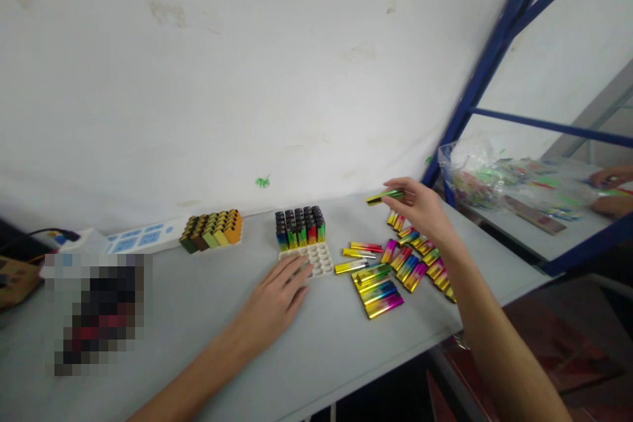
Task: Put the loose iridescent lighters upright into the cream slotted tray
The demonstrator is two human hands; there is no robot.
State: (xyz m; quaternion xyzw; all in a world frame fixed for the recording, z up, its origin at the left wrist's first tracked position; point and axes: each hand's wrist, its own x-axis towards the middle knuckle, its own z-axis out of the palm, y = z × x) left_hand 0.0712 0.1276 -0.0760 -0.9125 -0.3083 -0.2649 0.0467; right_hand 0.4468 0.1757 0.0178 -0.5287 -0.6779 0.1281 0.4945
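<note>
My right hand (418, 206) is raised above the loose lighters, its fingers pinching a green and gold lighter (380, 198) held nearly level. My left hand (281, 287) lies with fingers stretched over the near part of a white tray (324, 264) with round holes. In the tray's far part stand rows of upright lighters (300, 227) with black tops and coloured bodies. To the right, shiny lighters in gold, red, blue and purple are spread on the table; some lie side by side in a group (378, 293).
A second block of lighters (212, 231), green to orange, stands at the left near the wall. A white box with blue print (143, 237) and a pixelated patch are further left. Blue shelf posts (475, 79) rise at the right; behind them are plastic bags (475, 175) and another person's hands (613, 190).
</note>
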